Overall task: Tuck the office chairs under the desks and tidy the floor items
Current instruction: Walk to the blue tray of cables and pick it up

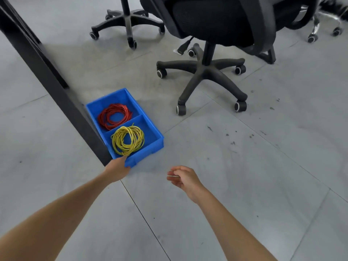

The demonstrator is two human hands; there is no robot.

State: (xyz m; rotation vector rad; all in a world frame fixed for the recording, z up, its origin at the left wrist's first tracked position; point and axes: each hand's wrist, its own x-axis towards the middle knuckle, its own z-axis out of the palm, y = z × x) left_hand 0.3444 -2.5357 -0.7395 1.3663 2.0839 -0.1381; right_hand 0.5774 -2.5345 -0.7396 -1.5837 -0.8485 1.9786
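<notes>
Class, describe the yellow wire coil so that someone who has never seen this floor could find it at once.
Find the slanted black desk leg crossing the grey floor; a blue tray sits against it. The yellow wire coil lies in the tray's compartment nearest the left hand. The red coil fills the farther compartment.

The floor (pixel 244 176) lay bare right of the blue bin (pixel 150 132), open to any hand. A black desk leg (pixel 56 95) pressed against the bin's left side, and a chair base (pixel 205 72) stood beyond, near its far end.
</notes>
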